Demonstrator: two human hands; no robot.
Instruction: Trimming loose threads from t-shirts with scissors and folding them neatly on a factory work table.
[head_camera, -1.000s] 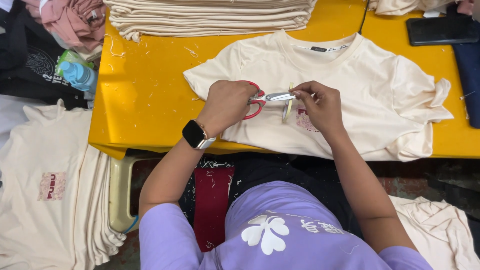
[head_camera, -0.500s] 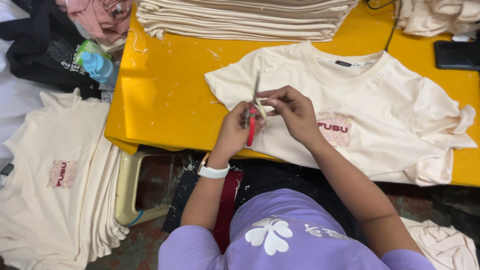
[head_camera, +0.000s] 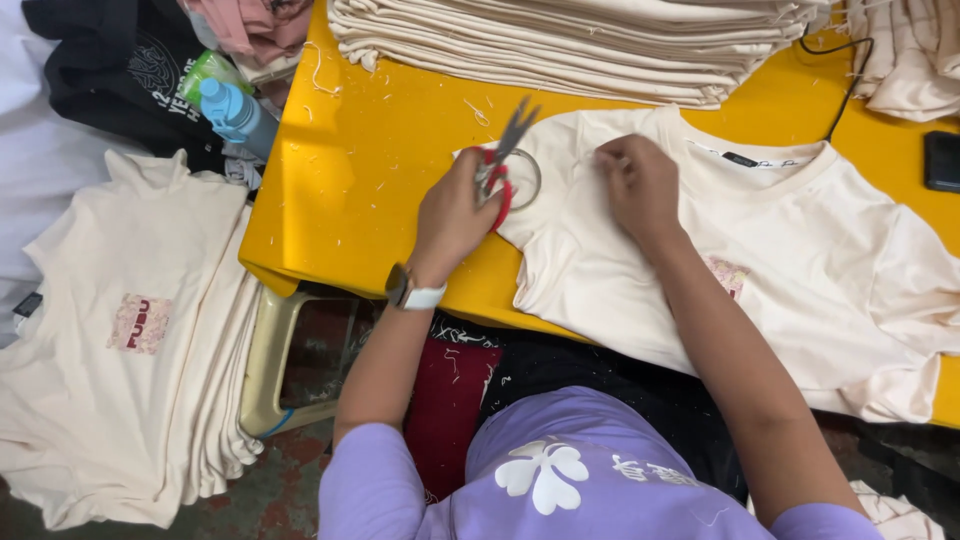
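left hand (head_camera: 455, 215) is closed round the red handles of a pair of scissors (head_camera: 503, 160), blades pointing up and away, tips just over the sleeve edge of a cream t-shirt (head_camera: 760, 240). the blades look nearly together; the gap between them is too small to tell. right hand (head_camera: 640, 185) lies knuckles up on the shoulder of the same shirt, fingers curled and pinching or pressing the fabric — whether a loose thread sits between the fingertips cannot be told.

the shirt lies flat, front up, on the yellow table (head_camera: 380, 170), neck toward the far side, one sleeve toward the scissors.

judgement on doing the step well: keep the fabric taut under the right hand, bring only the blade tips to the stray thread, cut close to the seam without catching the knit — short snips, handles held firmly.

around: stack of folded cream shirts (head_camera: 560, 45) at the far edge of the table, thread scraps scattered on the yellow surface, a blue bottle (head_camera: 235, 115) at the left corner, another pile of cream shirts (head_camera: 120, 340) lower left, a dark phone (head_camera: 942, 160) at the right edge.
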